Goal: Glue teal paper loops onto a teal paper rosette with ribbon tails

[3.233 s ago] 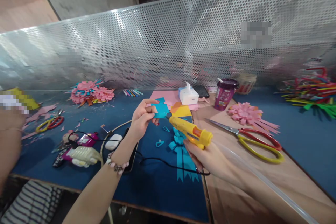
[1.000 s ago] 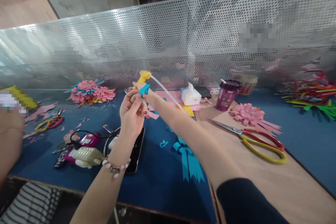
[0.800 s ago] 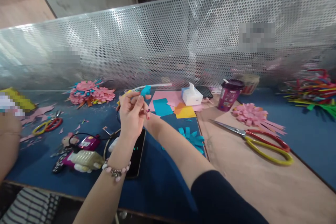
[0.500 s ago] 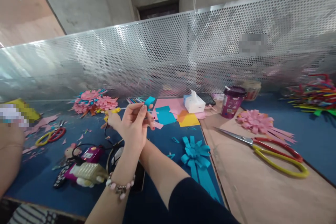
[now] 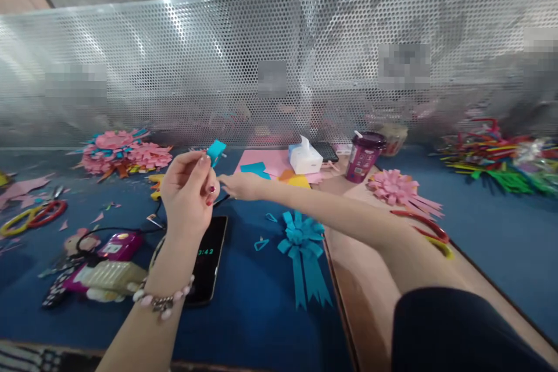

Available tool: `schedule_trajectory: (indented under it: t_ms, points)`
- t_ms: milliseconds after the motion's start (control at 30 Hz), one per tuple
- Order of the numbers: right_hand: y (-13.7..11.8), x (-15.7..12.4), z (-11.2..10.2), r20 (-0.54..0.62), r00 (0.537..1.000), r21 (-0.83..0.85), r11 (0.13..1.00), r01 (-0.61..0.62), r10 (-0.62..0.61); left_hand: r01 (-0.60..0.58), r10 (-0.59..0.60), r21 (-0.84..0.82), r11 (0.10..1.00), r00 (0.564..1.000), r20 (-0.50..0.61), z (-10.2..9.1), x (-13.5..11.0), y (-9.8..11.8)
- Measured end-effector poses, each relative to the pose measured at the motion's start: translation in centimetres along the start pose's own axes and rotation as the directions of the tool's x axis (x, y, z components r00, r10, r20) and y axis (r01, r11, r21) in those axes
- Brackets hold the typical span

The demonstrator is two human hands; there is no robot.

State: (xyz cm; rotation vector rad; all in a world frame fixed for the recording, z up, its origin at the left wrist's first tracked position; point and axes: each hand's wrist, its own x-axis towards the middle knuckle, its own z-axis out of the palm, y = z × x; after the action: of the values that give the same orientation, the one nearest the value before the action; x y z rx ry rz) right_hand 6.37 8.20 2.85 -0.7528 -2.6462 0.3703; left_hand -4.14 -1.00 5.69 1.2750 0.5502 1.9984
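Note:
My left hand [image 5: 188, 190] is raised over the blue table [image 5: 261, 314], with thumb and fingers pinched on a small blue paper piece [image 5: 216, 151]. My right hand [image 5: 240, 185] reaches left across the table just behind it. Its fingers are stretched out and hold nothing. Yellow parts of the glue gun [image 5: 155, 180] show on the table left of my left hand, mostly hidden by it. A blue paper bow [image 5: 303, 235] lies below my right forearm. A phone [image 5: 208, 261] with a lit screen lies under my left wrist.
Red-and-yellow scissors [image 5: 429, 229] lie partly hidden behind my right arm. A pink paper flower [image 5: 394, 183], purple cup [image 5: 364, 157], white tissue box [image 5: 305, 158] and coloured paper sheets [image 5: 268, 164] sit behind. Paper flowers [image 5: 126, 154], other scissors [image 5: 32, 215], a perforated metal screen [image 5: 279, 40].
My right hand carried the glue gun from the right, across to the left behind my left hand, let go of it there and drew back. My left hand kept the blue piece.

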Motion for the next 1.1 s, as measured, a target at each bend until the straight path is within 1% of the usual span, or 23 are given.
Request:
schedule_trajectory:
  t_ms: [100,133,167,200,267,300,367,433,533,633,733,867,967,1100]
  points:
    - [1.7,-5.3,-2.2,-0.045,0.999,-0.028,0.999,0.028,-0.029,0.035,-0.040,0.101,0.994,0.998,0.048,0.2,-0.4,-0.4]
    - [1.9,-7.3,-3.0,-0.099,0.992,-0.019,0.997,0.081,-0.082,0.050,-0.060,0.140,0.989,0.996,0.069,0.3,-0.6,-0.6]
    - [2.0,-9.2,-3.7,-0.144,0.984,-0.004,0.994,0.108,-0.108,0.070,-0.088,0.180,0.981,0.992,0.093,0.4,-0.8,-0.9]
    - [2.0,-11.1,-4.3,-0.164,0.980,0.006,0.994,0.111,-0.108,0.091,-0.120,0.219,0.971,0.985,0.121,0.5,-1.0,-1.2]
    - [2.0,-14.1,-4.8,-0.128,0.991,-0.017,0.999,0.047,-0.049,0.140,-0.195,0.288,0.947,0.966,0.172,0.7,-1.5,-1.8]
    - [2.0,-15.3,-4.7,-0.119,0.993,-0.050,0.998,-0.025,0.019,0.163,-0.230,0.314,0.935,0.955,0.189,0.7,-1.7,-2.1]
    - [2.2,-16.9,-4.0,-0.110,0.979,-0.088,0.980,-0.180,0.170,0.208,-0.291,0.345,0.915,0.934,0.207,0.8,-2.1,-2.9]
    - [2.5,-17.7,-3.0,-0.106,0.959,-0.079,0.959,-0.273,0.264,0.260,-0.355,0.372,0.891,0.910,0.215,0.7,-2.4,-3.7]
    - [2.9,-18.0,-1.8,-0.102,0.945,-0.046,0.947,-0.318,0.312,0.327,-0.462,0.447,0.833,0.855,0.235,0.6,-2.8,-4.7]
    - [3.0,-17.9,-1.1,-0.104,0.927,-0.015,0.932,-0.363,0.360,0.345,-0.525,0.505,0.791,0.807,0.270,0.8,-3.0,-5.1]
    - [3.1,-17.8,-1.0,-0.096,0.915,0.025,0.920,-0.390,0.391,0.303,-0.511,0.524,0.796,0.800,0.315,1.2,-3.1,-4.9]
    - [3.2,-17.6,-1.5,-0.062,0.912,0.097,0.912,-0.398,0.405,0.243,-0.500,0.561,0.791,0.785,0.365,1.3,-3.0,-4.8]
    - [3.6,-17.4,-1.8,-0.039,0.917,0.166,0.907,-0.386,0.397,0.284,-0.518,0.533,0.797,0.775,0.362,0.9,-2.9,-5.1]
    - [4.6,-17.3,-1.4,-0.054,0.925,0.239,0.904,-0.354,0.376,0.375,-0.559,0.478,0.794,0.760,0.332,0.5,-2.8,-5.5]
